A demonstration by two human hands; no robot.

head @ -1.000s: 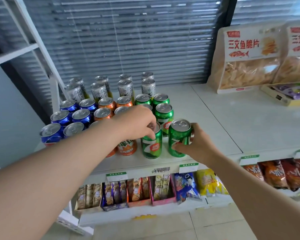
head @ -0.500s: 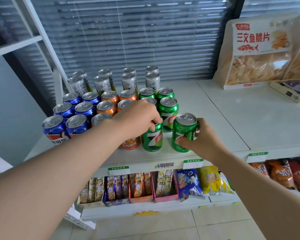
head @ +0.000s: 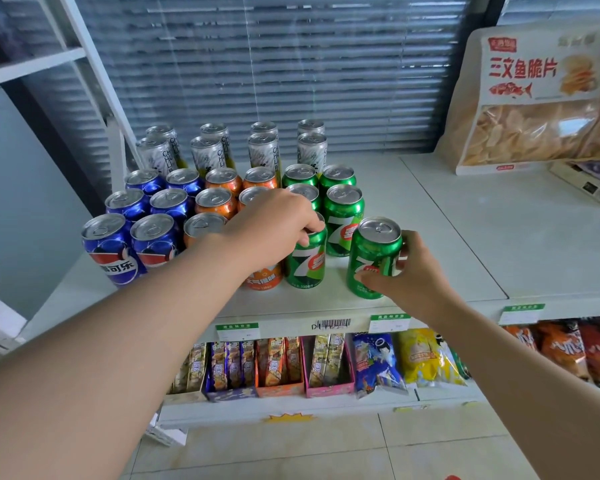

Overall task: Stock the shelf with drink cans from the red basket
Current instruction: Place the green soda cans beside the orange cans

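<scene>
1. While its bare forearm stretches in from the lower left, the left hand [head: 274, 230] lies palm down with its fingers [head: 303, 233] curled narrowly over the rim of a green can [head: 305, 265]. This can stands upright on the shelf [head: 447, 237], just behind the barcode sticker [head: 333, 323] and a little left of it.
2. The right hand [head: 413, 275] grips a second green can [head: 374, 254], behind and to the right of the sticker, close to the shelf's front edge. Its thumb [head: 364, 275] lies across the lower label and its other fingers wrap the can's right side.
3. That second can is upright; I cannot tell whether its base is fully set down.
4. A clear gap separates the two held cans.
5. The right forearm comes in from the lower right, wrist bent slightly, with the back of the hand toward the camera.
6. Behind the sticker more green cans [head: 343, 209] stand in two files. Orange cans [head: 215, 202] and then blue cans [head: 146, 230] stand to the left. Tall silver cans [head: 264, 150] fill the back rows.
7. Below the sticker, snack packs [head: 378, 362] fill the lower shelf.
</scene>
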